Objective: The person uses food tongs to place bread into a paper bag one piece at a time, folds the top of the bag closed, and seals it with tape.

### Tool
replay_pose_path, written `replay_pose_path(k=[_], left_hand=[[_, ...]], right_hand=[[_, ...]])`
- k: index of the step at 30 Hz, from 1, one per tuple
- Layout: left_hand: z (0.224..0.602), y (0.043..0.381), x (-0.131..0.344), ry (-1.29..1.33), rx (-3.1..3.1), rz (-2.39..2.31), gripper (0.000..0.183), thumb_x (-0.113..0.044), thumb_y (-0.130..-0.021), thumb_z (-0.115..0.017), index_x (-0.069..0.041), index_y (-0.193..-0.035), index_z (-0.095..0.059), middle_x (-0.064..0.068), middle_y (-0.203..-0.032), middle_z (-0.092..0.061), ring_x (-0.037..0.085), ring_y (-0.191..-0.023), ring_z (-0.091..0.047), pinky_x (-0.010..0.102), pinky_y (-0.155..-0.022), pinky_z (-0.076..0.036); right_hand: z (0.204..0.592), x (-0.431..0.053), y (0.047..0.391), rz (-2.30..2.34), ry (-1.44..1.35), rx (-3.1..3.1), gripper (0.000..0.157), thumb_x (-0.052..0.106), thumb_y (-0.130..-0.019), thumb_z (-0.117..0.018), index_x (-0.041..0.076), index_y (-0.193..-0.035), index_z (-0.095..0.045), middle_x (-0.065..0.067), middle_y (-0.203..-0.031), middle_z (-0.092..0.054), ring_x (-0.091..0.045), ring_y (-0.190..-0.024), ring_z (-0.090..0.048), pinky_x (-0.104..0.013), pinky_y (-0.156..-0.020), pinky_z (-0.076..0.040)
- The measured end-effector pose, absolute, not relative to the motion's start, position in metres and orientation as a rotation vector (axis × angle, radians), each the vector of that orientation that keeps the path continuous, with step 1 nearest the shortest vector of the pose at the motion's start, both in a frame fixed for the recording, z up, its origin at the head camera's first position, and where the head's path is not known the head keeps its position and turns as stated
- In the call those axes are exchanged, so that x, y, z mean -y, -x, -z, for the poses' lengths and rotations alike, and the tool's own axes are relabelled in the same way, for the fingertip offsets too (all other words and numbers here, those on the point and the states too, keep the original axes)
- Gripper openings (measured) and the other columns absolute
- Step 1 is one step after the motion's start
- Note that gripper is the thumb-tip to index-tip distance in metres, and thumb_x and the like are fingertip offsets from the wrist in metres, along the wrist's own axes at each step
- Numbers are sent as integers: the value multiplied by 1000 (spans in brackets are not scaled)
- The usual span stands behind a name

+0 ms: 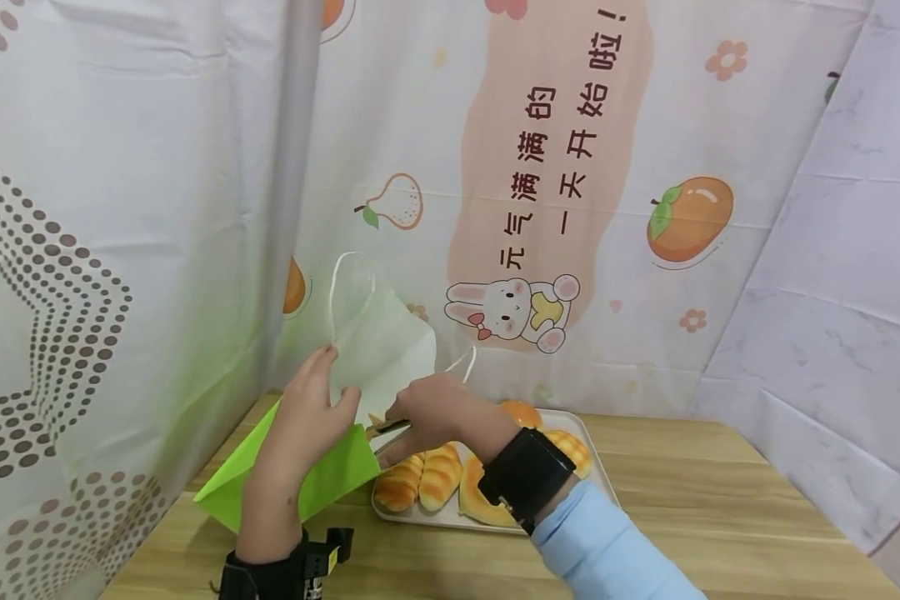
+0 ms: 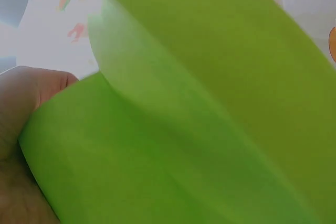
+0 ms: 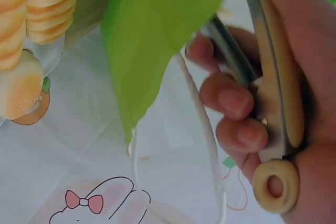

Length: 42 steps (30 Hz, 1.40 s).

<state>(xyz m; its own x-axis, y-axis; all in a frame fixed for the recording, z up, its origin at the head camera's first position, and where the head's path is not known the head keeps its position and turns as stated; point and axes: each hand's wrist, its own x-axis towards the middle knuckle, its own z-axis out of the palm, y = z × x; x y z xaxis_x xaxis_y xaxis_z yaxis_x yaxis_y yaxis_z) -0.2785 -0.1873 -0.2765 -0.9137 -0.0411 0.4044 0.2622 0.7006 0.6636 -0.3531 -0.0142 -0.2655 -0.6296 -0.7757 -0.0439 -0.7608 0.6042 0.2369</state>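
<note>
A bright green paper bag with a white lining and string handles leans at the table's left, its mouth tilted up and right. My left hand rests at the mouth, fingers extended near a handle's base and thumb spread apart. In the left wrist view green paper covers part of that hand. My right hand grips metal tongs with wooden grips and a ring at the end. The tongs' far ends pass behind a green panel of the bag, so whatever lies between them is hidden.
Right of the bag, a pale tray holds several breads, among them two ridged rolls and a round bun. My right forearm crosses over the tray. A printed curtain hangs behind the wooden table.
</note>
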Motion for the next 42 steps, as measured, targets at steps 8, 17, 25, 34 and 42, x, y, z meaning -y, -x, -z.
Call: replay_pose_path(k=[8, 17, 25, 34, 42], left_hand=[[276, 279, 187, 186, 2495, 1065, 64, -16, -98, -45, 10, -154, -30, 26, -163, -24, 47, -147, -28, 65, -112, -32], [275, 278, 190, 166, 2485, 1084, 65, -17, -99, -45, 12, -154, -26, 27, -164, -21, 48, -147, -27, 66, -113, -31], [274, 276, 200, 130, 2449, 1093, 65, -15, -99, -44, 13, -154, -25, 29, -164, -19, 51, -147, -23, 68, -113, -28], [275, 278, 205, 132, 2454, 1063, 66, -15, -99, -45, 14, -154, -23, 31, -163, -18, 54, -146, -24, 70, -111, -30], [277, 279, 203, 163, 2453, 1060, 64, -14, -99, -44, 15, -153, -25, 32, -162, -19, 54, -145, -26, 70, -109, -31]], right_hand=[[266, 17, 350, 380, -1312, 2806, 53, 71, -82, -68, 26, -108, -78, 14, -68, -58, -6, -65, -53, -23, -58, -42], [254, 2, 348, 240, -1308, 2789, 61, 70, -81, -70, 21, -117, -76, 9, -77, -68, -8, -68, -58, -24, -59, -46], [226, -50, 341, 25, -1211, 2605, 59, 67, -81, -72, 19, -113, -73, 6, -86, -69, -11, -71, -61, -27, -57, -44], [217, -138, 335, -215, -775, 2485, 61, 62, -82, -75, 20, -126, -68, 6, -73, -58, -11, -62, -53, -29, -50, -39], [252, -190, 333, -277, -561, 2459, 47, 59, -85, -74, 16, -101, -67, 3, -68, -50, -13, -55, -41, -30, -46, -31]])
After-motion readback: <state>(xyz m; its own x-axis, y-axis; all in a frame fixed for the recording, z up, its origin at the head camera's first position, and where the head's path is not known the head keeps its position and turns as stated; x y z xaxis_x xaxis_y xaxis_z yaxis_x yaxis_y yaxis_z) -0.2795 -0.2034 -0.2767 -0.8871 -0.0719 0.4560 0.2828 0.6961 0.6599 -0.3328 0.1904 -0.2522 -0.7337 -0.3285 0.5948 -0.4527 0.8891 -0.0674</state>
